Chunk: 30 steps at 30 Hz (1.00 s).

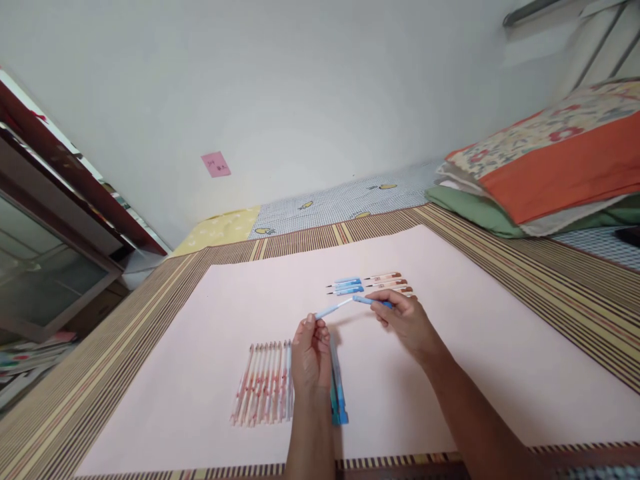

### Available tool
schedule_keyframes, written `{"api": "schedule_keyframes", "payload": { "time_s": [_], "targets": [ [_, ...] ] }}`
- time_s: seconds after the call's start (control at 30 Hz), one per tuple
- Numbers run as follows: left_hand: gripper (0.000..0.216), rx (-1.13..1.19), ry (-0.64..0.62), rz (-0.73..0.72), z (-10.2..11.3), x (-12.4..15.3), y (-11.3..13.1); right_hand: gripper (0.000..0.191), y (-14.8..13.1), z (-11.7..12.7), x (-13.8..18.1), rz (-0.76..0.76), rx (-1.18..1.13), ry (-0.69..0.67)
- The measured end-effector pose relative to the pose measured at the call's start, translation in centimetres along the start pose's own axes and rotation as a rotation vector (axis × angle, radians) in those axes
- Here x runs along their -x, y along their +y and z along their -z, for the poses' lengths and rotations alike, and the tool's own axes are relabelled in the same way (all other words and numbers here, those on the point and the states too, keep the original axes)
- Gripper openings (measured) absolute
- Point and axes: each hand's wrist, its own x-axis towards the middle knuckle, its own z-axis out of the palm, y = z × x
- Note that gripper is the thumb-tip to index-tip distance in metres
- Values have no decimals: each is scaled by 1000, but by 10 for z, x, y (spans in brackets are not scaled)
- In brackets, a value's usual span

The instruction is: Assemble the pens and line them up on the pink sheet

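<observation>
In my left hand (pixel 311 340), thumb and fingers pinch a light blue pen piece (pixel 327 311) whose pale, thin end points to the right. My right hand (pixel 397 317) grips a darker blue pen piece (pixel 364 300), its free end close to that pale tip. Whether the two pieces touch I cannot tell. Just beyond the hands lie blue pens (pixel 346 283) and, beside them, brown-and-cream pens (pixel 384 283), partly covered by my right hand. Near my left wrist is a row of slim pink-and-white pens (pixel 257 383); blue-green pens (pixel 340 393) show on the wrist's other side.
A large pale pink sheet (pixel 190 373) lies under everything on a striped mat (pixel 500 280). Folded bedding (pixel 560 160) is piled at the right rear. A white wall (pixel 320 100) with a pink note (pixel 216 164) rises behind; a glass-fronted cabinet (pixel 40 260) stands left.
</observation>
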Motion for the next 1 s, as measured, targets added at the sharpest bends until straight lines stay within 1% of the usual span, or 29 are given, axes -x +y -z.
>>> {"api": "schedule_keyframes", "payload": {
  "time_s": [0.1, 0.27, 0.47, 0.57, 0.67, 0.8, 1.0],
  "targets": [
    [26, -45, -18, -19, 0, 0, -2, 24, -2, 3, 0, 11, 39, 7],
    [31, -110, -26, -34, 0, 0, -4, 26, 1, 8, -1, 39, 74, -24],
    [32, -180, -20, -75, -2, 1, -4, 22, 0, 13, -1, 111, 138, -28],
    [34, -199, -15, -86, -3, 2, -4, 25, 0, 12, -1, 70, 121, -21],
    [35, -221, -27, -83, -4, 4, -3, 30, 0, 11, -1, 15, 33, -29],
    [38, -262, -49, -86, -5, 6, -3, 29, -1, 12, -1, -14, -49, -54],
    [43, -355, -17, -96, -5, 7, -6, 26, -4, 14, 0, 8, 18, -91]
  ]
}}
